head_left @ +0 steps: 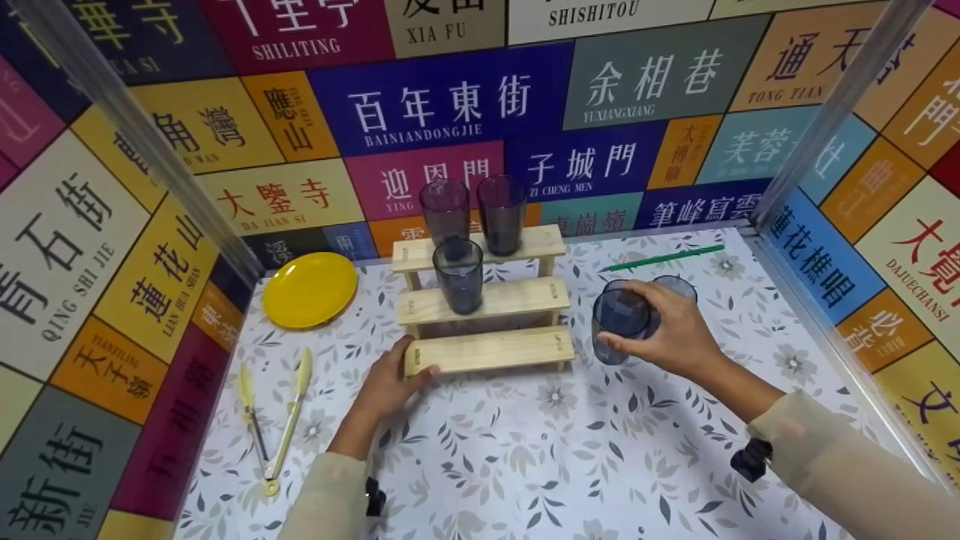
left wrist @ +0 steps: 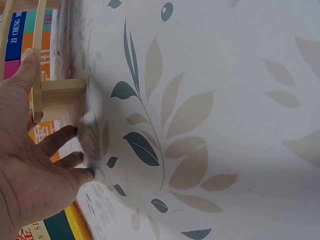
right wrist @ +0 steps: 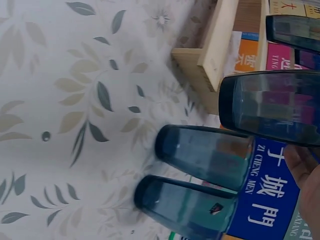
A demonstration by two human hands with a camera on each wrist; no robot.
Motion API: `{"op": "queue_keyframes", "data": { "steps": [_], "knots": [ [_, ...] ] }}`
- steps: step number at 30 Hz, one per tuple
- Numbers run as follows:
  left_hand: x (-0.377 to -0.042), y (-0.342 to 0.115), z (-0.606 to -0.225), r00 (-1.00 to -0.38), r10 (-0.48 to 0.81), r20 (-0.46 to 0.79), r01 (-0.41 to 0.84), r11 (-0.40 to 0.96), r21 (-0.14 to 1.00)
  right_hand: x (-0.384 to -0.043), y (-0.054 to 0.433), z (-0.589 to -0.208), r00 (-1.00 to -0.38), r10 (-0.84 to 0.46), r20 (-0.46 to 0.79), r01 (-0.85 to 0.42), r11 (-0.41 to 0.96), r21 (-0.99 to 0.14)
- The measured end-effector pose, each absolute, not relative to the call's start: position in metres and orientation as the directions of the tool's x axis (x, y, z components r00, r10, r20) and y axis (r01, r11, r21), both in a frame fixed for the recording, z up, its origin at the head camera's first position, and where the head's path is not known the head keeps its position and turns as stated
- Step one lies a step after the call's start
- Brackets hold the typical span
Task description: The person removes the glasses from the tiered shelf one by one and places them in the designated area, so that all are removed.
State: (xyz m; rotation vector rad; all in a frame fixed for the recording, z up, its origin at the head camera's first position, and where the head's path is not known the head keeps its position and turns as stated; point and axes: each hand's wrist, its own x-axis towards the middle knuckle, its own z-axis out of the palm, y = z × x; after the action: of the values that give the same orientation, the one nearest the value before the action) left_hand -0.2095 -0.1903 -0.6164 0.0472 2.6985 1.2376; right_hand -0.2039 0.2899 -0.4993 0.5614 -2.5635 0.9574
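Note:
My right hand grips a dark blue glass tumbler, thumb and fingers around its upper part, to the right of a three-step wooden stand. In the right wrist view this tumbler is raised above the tabletop. Two more tumblers stand close by on the table; in the head view the hand partly hides them. My left hand holds the left end of the stand's lowest step, its thumb along the board. One tumbler stands on the middle step and two on the top step.
A yellow plate lies at the back left. In front of it are tongs with yellow tips, spread apart. A green stick lies at the back right. Printed panels wall in the floral-patterned table at the back and sides.

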Motion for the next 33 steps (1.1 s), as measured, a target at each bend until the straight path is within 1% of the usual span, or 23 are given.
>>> {"op": "queue_keyframes", "data": {
  "steps": [7,14,25,33],
  "knots": [
    [-0.21,-0.19,-0.617,-0.985,0.102,-0.139,-0.04,0.651,0.758,-0.194,0.3,-0.517,-0.876,-0.219,0.43,-0.441,0.723,-0.532],
    [-0.21,-0.191,-0.619,-0.985,0.102,-0.14,-0.039,0.658,0.752,-0.189,0.309,-0.531,-0.883,-0.228,0.41,-0.431,0.738,-0.519],
    [-0.208,-0.19,-0.616,-0.985,0.093,-0.144,-0.048,0.657,0.753,-0.188,0.317,-0.556,-0.89,-0.199,0.411,-0.413,0.733,-0.54],
    [-0.208,-0.189,-0.615,-0.981,0.081,-0.175,-0.082,0.648,0.757,-0.189,0.322,-0.571,-0.9,-0.165,0.403,-0.381,0.746,-0.546]
  ]
}}
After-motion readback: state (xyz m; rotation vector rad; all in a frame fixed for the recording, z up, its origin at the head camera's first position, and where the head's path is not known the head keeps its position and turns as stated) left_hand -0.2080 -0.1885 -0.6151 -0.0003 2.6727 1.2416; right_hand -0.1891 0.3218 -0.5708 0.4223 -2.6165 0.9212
